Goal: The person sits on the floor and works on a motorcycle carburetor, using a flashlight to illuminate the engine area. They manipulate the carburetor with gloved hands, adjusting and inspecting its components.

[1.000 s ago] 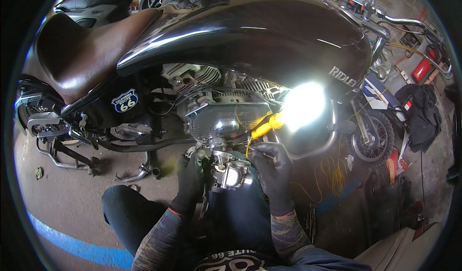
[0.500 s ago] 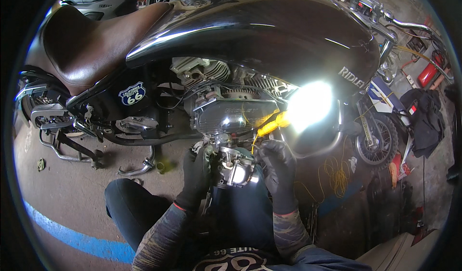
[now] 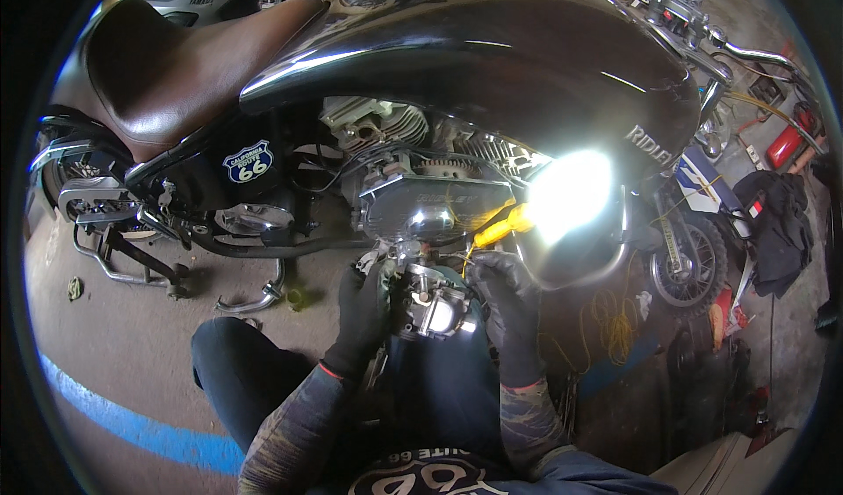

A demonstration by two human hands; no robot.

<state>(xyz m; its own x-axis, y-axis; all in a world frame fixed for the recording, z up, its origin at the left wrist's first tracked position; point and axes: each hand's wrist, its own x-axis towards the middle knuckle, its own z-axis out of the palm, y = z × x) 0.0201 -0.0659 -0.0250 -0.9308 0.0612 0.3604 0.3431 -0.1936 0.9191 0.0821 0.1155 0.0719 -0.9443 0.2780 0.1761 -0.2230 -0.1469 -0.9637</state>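
Note:
A silver metal carburetor [image 3: 432, 309] is in front of my knees, just below the motorcycle's dark engine cover [image 3: 430, 209]. My left hand [image 3: 363, 306], in a dark glove, is closed at its upper left side. A small pale piece [image 3: 367, 261] shows by the fingertips of that hand. On the other side, my gloved right hand [image 3: 505, 297] has its fingers pinched together by the end of a thin rod or wire [image 3: 452, 258]. What exactly sits between those fingertips is too small to make out. A metal fitting [image 3: 409, 252] lies between the two hands, above the carburetor.
A lit work lamp with a yellow handle [image 3: 500, 228] glares in front of the engine. Above rise the black fuel tank [image 3: 492, 65] and brown seat [image 3: 202, 56]. Yellow cord [image 3: 610, 328] lies coiled on the floor at right. A kickstand [image 3: 250, 302] juts out at left.
The motorcycle sits slightly farther right in the picture as the view shifts. Both hands keep nearly the same pose around the carburetor.

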